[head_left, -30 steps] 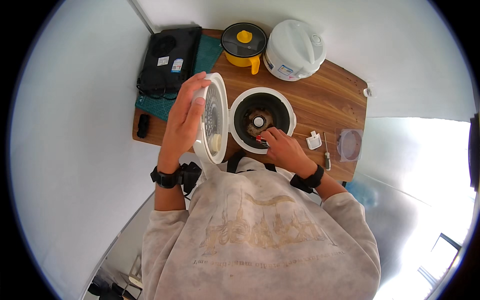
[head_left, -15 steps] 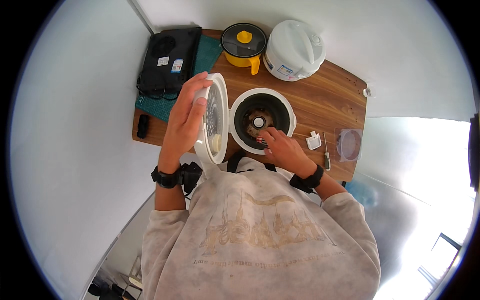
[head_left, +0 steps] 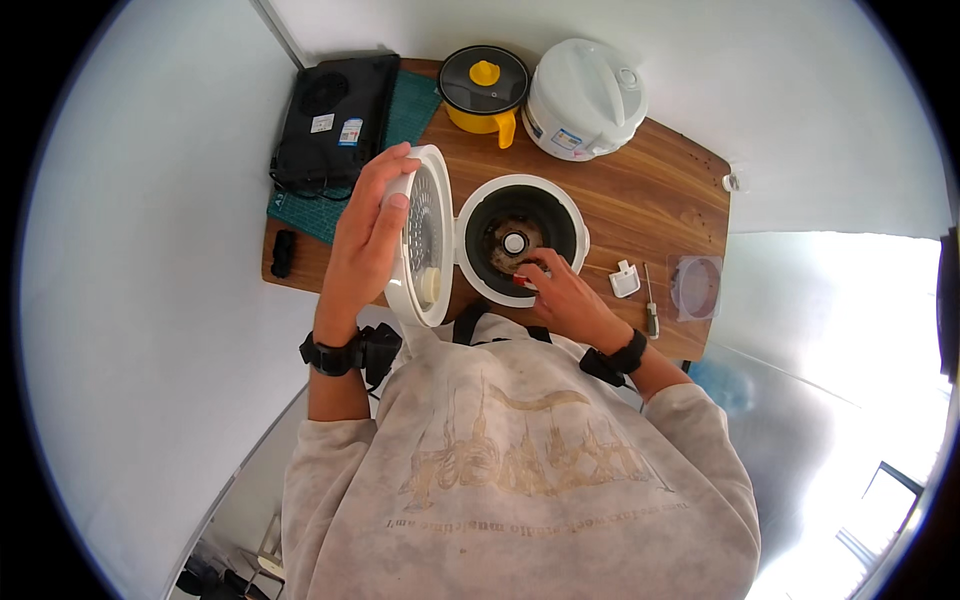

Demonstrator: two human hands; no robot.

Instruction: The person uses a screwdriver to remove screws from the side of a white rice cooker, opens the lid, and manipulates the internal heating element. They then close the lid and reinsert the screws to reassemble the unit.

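Note:
A white rice cooker (head_left: 578,205) stands with its lid raised in front of me; no inner pot sits in it, and the brownish, stained bottom with a round centre button shows. My left hand (head_left: 368,235) grips the upright lid (head_left: 425,235) by its outer edge, thumb on the near rim and fingers behind. Reaching over the cooker's near right rim, my right hand (head_left: 565,293) has its fingers closed inside the dark cavity. A small red and whitish thing (head_left: 521,279) shows at those fingertips; its kind is too small to make out.
Right of the cooker lie a small white plastic part (head_left: 625,280), a screwdriver (head_left: 652,305) and a clear square case (head_left: 694,288). Behind stand a yellow pot (head_left: 470,122) and another white cooker (head_left: 590,100). A black appliance (head_left: 335,120) rests on a green mat (head_left: 410,110) at left.
My right fingers have shifted slightly inside the cooker, and the red part of the small thing shows differently. The left hand still holds the lid. The whole view has moved a little.

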